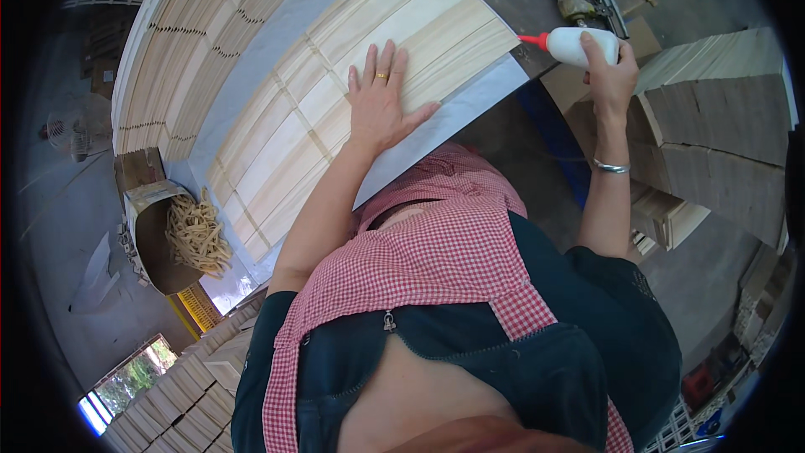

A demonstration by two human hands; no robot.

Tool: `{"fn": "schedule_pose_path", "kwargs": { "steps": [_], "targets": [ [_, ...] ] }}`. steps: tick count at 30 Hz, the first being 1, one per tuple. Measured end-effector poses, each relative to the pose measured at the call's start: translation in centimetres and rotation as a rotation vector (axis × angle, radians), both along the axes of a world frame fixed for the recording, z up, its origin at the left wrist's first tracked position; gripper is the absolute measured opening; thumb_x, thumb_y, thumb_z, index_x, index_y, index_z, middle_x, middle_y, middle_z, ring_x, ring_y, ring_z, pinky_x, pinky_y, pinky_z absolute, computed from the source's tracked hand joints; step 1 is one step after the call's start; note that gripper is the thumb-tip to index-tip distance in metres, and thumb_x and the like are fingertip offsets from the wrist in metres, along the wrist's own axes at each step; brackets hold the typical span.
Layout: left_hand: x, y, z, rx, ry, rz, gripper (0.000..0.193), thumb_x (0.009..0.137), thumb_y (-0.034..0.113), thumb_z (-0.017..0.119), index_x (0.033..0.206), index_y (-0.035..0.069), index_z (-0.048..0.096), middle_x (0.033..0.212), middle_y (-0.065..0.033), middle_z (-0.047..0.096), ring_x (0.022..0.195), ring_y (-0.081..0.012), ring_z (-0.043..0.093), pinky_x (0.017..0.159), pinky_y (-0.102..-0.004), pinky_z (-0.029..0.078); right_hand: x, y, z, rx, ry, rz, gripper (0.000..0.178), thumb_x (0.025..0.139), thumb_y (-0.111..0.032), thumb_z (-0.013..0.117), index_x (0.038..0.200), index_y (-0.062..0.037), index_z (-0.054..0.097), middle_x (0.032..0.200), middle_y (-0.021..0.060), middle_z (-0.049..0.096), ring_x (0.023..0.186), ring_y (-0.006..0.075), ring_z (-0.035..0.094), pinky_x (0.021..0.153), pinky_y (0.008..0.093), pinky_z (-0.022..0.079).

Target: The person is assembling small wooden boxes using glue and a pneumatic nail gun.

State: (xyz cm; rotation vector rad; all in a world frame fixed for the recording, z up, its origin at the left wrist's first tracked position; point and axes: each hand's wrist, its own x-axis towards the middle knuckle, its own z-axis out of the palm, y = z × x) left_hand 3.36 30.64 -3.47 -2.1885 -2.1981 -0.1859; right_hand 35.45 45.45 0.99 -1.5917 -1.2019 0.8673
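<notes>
My left hand lies flat with fingers spread on a long row of pale, thin wooden slats. Two tan bands cross the slats. My right hand is wrapped round a white squeeze bottle with a red nozzle. The bottle is tilted sideways, its tip at the right end of the slats; whether it touches them I cannot tell. Beneath the slats is a light grey table top, its surface showing along the near edge.
Further stacks of slats stand along the table's far left side. A carton of tan rubber bands is at the left end. Beyond the bottle lies a pneumatic tool. Large wood stacks rise at the right.
</notes>
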Motion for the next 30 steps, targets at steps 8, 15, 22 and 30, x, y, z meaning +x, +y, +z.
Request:
{"fn": "schedule_pose_path", "kwargs": {
  "steps": [8,15,22,30],
  "targets": [
    [0.0,0.0,0.2,-0.025,-0.028,0.015,0.103,0.084,0.074,0.058,0.158,0.007,0.032,0.167,-0.015,0.024,0.155,-0.0383,0.015,0.12,-0.0641,0.015,-0.2,0.1,-0.3,0.011,0.024,0.009,0.051,0.082,-0.033,0.081,0.11,0.0052,0.062,0.091,0.016,0.068,0.062,0.0178,0.061,0.05,0.0284,0.05],
    [0.1,0.0,0.3,-0.038,-0.031,0.015,0.103,0.084,0.073,0.058,0.158,0.007,0.032,0.167,-0.0151,0.024,0.155,-0.0384,0.015,0.12,-0.064,0.015,-3.4,2.0,-1.4,0.03,0.086,0.006,0.052,0.082,-0.034,0.081,0.11,0.0049,0.062,0.09,0.0155,0.068,0.061,0.0175,0.06,0.05,0.0289,0.05],
    [0.1,0.0,0.4,-0.034,-0.034,0.014,0.102,0.084,0.073,0.059,0.157,0.006,0.033,0.167,-0.0156,0.024,0.155,-0.0392,0.015,0.12,-0.064,0.015,-5.8,3.3,-1.9,0.018,0.113,0.015,0.054,0.081,-0.036,0.082,0.11,0.005,0.062,0.092,0.0171,0.069,0.065,0.0208,0.063,0.056,0.0321,0.053],
    [0.2,0.1,0.6,-0.05,-0.039,0.014,0.102,0.084,0.072,0.059,0.157,0.006,0.033,0.167,-0.0159,0.023,0.155,-0.0398,0.015,0.12,-0.0639,0.015,-7.2,5.2,-4.5,0.153,0.005,-0.019,0.058,0.08,-0.04,0.082,0.109,0.0058,0.062,0.096,0.02,0.07,0.079,0.0296,0.067,0.075,0.0387,0.055]
  ]
}}
